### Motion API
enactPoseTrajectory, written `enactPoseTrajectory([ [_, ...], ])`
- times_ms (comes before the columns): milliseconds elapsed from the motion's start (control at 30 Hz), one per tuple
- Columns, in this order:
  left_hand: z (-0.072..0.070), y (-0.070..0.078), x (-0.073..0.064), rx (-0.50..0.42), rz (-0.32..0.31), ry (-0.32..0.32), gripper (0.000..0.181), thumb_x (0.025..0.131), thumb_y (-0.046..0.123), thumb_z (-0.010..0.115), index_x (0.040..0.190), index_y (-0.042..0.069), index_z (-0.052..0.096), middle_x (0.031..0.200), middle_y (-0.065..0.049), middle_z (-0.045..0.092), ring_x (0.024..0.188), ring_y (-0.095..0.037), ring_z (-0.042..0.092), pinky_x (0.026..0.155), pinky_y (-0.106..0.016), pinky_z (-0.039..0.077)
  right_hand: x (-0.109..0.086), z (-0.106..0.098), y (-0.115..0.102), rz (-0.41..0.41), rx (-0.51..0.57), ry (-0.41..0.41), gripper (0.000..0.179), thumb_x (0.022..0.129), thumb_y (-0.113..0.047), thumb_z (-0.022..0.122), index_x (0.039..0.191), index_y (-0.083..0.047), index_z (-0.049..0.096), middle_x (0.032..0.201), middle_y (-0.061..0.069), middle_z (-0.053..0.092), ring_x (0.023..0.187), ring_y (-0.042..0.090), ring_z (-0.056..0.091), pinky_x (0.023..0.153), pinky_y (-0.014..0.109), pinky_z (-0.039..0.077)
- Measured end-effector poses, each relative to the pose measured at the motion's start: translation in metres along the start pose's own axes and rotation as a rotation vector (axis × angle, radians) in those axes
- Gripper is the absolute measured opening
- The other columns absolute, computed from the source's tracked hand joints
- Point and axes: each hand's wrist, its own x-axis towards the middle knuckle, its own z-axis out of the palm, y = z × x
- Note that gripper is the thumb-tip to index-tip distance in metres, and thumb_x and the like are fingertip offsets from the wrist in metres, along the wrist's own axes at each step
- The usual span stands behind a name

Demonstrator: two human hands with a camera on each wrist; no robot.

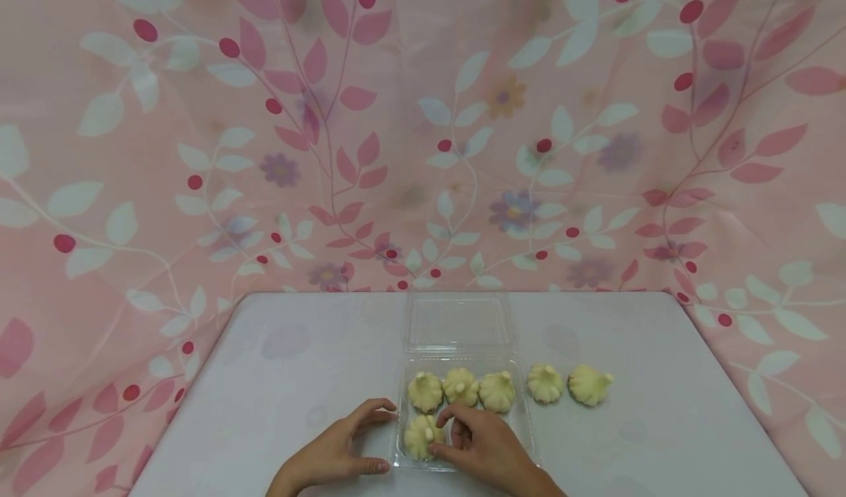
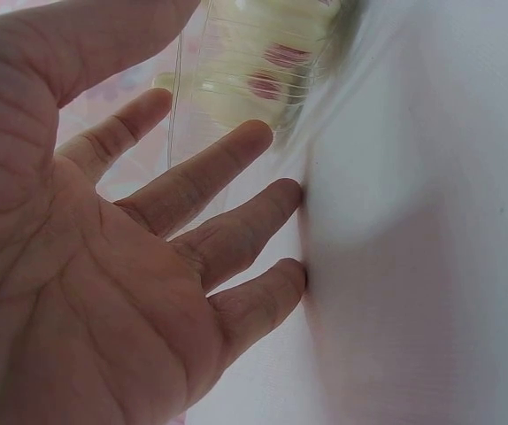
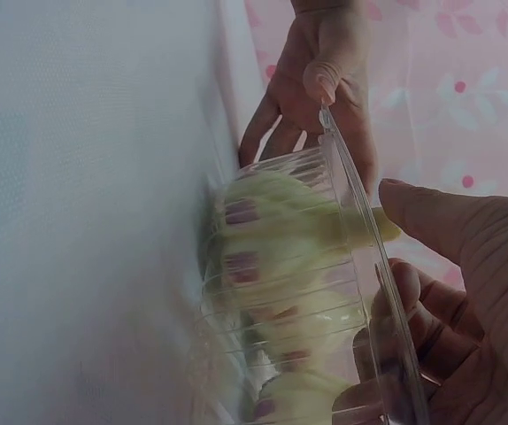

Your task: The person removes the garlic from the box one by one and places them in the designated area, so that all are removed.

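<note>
A clear plastic clamshell box (image 1: 463,466) has its lid (image 1: 459,322) folded back. Pale cream garlic bulbs sit inside: three in the back row and a front-left garlic bulb (image 1: 419,438). My right hand (image 1: 485,442) is over the box, with thumb and index finger at either side of that bulb's stem (image 3: 382,223); a gap shows between them and the stem. At the box's left side, my left hand (image 1: 337,445) has its fingers spread, fingertips down at the table in the left wrist view. Its thumb is right at the box's front-left corner.
Right of the box, two more garlic bulbs, a nearer one (image 1: 545,384) and a farther one (image 1: 590,385), lie on the white-covered table (image 1: 661,445). A pink floral curtain (image 1: 410,115) hangs behind the table and along its sides.
</note>
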Motion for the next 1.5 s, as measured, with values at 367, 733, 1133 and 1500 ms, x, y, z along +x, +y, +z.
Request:
enactPoseTrajectory([
  [367,0.000,-0.003,0.000,-0.003,0.019,0.004,0.075,0.085,0.036,0.079,0.145,0.019,0.038,0.135,-0.002,0.059,0.130,-0.022,0.050,0.106,-0.034,0.036,0.003,0.006,-0.001,0.019,-0.018,0.006,0.026,0.088,-0.041,0.074,0.101,-0.023,0.063,0.065,-0.022,0.048,0.052,-0.007,0.040,0.047,0.016,0.037],
  [733,0.000,-0.002,0.000,-0.013,0.033,-0.002,0.074,0.085,0.035,0.078,0.145,0.018,0.038,0.135,-0.005,0.059,0.130,-0.022,0.050,0.106,-0.032,0.035,0.006,0.006,-0.004,-0.024,-0.036,0.065,0.015,0.090,-0.030,0.075,0.097,-0.023,0.063,0.064,-0.022,0.046,0.053,-0.008,0.040,0.047,0.014,0.035],
  [1133,0.000,-0.004,0.000,-0.022,0.029,-0.011,0.075,0.085,0.030,0.079,0.146,0.018,0.037,0.135,-0.005,0.059,0.130,-0.023,0.050,0.106,-0.034,0.035,0.010,0.008,-0.008,0.010,-0.059,0.083,0.017,0.089,-0.031,0.075,0.095,-0.020,0.063,0.064,-0.021,0.046,0.052,-0.008,0.041,0.047,0.015,0.036],
  [1500,0.000,-0.005,0.000,-0.011,0.021,-0.005,0.076,0.084,0.032,0.080,0.145,0.019,0.038,0.135,-0.002,0.059,0.130,-0.020,0.049,0.107,-0.032,0.034,0.011,0.009,-0.008,0.000,-0.065,0.127,0.013,0.087,-0.019,0.076,0.094,-0.019,0.065,0.063,-0.022,0.045,0.053,-0.009,0.039,0.047,0.014,0.034],
])
